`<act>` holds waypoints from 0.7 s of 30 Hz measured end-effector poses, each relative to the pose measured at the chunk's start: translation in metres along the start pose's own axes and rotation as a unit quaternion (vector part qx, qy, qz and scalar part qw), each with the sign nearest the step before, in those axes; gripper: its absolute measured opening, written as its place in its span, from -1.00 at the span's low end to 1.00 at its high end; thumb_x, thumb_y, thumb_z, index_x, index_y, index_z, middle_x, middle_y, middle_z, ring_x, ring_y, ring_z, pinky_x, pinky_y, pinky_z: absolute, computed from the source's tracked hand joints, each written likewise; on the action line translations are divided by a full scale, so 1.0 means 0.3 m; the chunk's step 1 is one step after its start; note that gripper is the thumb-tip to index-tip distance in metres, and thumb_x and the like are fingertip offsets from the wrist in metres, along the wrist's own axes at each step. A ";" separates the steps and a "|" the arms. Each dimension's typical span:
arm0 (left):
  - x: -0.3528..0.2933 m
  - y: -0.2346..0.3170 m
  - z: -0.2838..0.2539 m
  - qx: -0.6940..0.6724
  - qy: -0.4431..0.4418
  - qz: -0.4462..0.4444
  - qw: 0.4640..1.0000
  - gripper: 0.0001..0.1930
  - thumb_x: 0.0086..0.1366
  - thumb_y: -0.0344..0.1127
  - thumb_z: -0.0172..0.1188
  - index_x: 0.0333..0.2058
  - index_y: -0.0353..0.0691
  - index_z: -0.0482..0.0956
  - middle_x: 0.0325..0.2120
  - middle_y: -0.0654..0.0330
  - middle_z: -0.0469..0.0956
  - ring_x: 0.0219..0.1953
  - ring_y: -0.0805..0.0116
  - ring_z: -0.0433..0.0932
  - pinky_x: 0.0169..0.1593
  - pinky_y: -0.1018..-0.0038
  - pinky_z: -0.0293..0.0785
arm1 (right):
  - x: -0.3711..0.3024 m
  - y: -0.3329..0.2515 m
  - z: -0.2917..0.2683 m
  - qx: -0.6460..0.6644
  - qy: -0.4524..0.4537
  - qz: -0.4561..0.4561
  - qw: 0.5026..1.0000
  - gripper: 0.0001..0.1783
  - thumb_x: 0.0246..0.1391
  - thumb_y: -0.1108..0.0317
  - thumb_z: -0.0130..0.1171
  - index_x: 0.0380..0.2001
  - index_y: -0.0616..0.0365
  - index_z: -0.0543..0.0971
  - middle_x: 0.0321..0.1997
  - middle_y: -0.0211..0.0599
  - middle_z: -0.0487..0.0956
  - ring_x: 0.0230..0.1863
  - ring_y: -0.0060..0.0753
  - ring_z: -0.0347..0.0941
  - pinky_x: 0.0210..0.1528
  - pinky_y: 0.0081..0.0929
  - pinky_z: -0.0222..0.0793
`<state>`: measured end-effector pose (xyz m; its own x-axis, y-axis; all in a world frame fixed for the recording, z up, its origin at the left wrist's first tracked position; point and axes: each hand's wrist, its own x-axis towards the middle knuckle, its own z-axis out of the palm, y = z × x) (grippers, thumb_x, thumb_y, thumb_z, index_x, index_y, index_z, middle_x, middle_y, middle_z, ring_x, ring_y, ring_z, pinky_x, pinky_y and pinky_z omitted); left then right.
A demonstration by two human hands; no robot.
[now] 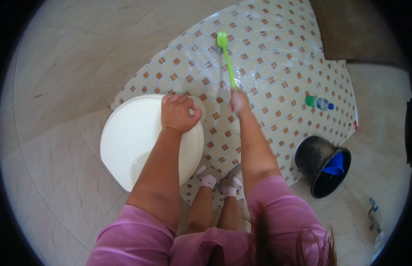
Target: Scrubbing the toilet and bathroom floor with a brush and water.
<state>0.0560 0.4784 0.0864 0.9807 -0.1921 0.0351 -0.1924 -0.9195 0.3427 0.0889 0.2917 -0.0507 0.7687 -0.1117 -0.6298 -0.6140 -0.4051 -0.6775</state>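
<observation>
Landmark: white toilet (144, 128), lid down, left of the person's legs.

Green brush (229, 66) is right of the toilet and reaches farther from the person than the toilet's far edge. Head is the far end, at the floor; slim handle runs back toward the person.

Right hand (239, 103): right of the toilet, fingers closed around the near end of the brush handle. So the brush extends out ahead of the hand, head well apart from it. Hand is motion-blurred, so exact finger placement can't be read.

Left hand (179, 111): on top of the toilet, at its far right edge. Palm down, fingers bent and close together, thumb set off to the right. Can't tell whether it grips the edge or only leans on it. Brush is ahead and to the right of this hand, not touching it.

Patterned tile floor (274, 95) right of the toilet, shiny wet patch by the brush handle.

Farther right of the toilet: clear bottle (321, 103) on its side, green at one end, blue cap at the other. Black bucket (310, 155) also to the toilet's right, nearer the person than the bottle, blue item (334, 165) inside; its kind is unclear.
</observation>
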 end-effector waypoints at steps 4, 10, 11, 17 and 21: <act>0.001 0.058 -0.026 0.045 -0.072 -0.027 0.996 -0.84 -0.15 -0.16 0.06 -0.75 -0.06 0.43 -0.57 0.32 0.43 -0.35 0.38 0.35 -0.12 0.34 0.11 | -0.400 0.290 0.088 0.067 0.060 0.125 0.988 -0.57 0.02 0.02 -0.24 -0.57 0.21 0.30 -0.85 -0.30 0.28 -0.86 -0.37 0.24 -0.76 -0.36 0.17; -0.193 0.142 -0.035 -0.001 -0.156 0.098 0.983 -0.88 -0.22 -0.16 0.13 -0.68 -0.01 0.46 -0.41 0.39 0.40 -0.12 0.37 0.26 0.03 0.25 -0.02 | -0.789 0.326 0.183 0.001 0.066 0.246 0.967 -0.56 0.01 0.12 -0.27 -0.35 0.36 0.34 -0.41 0.17 0.40 -0.30 0.12 0.33 -0.28 -0.11 0.19; -0.198 0.149 -0.004 0.001 -0.111 0.116 0.987 -0.92 -0.24 -0.21 0.10 -0.70 -0.01 0.45 -0.46 0.39 0.40 -0.14 0.38 0.27 0.01 0.26 0.02 | -0.703 0.389 0.196 -0.009 0.086 0.224 0.971 -0.57 0.00 0.11 -0.26 -0.31 0.32 0.32 -0.38 0.17 0.40 -0.28 0.13 0.32 -0.25 -0.11 0.19; -0.121 0.109 0.003 0.029 -0.117 0.147 0.982 -0.88 -0.24 -0.23 0.01 -0.75 -0.09 0.45 -0.59 0.34 0.40 -0.32 0.40 0.34 -0.09 0.34 0.12 | -0.156 0.259 -0.105 0.161 0.100 0.295 0.937 -0.52 -0.02 0.05 -0.30 -0.35 0.30 0.34 -0.33 0.13 0.41 -0.22 0.08 0.32 -0.20 -0.09 0.19; -0.098 0.124 0.010 0.042 -0.132 0.158 0.978 -0.84 -0.23 -0.22 0.00 -0.84 -0.10 0.44 -0.71 0.34 0.39 -0.46 0.41 0.35 -0.18 0.40 0.18 | -0.444 0.343 0.244 0.040 0.101 0.259 0.960 -0.46 -0.02 -0.01 -0.28 -0.21 0.29 0.31 -0.23 0.13 0.37 -0.10 0.01 0.24 -0.07 -0.19 0.11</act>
<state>0.0200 0.4489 0.0951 0.8313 -0.5427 -0.1196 -0.4975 -0.8227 0.2752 -0.0898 0.3314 -0.0643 0.3699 -0.4565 -0.8092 -0.9291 -0.1771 -0.3248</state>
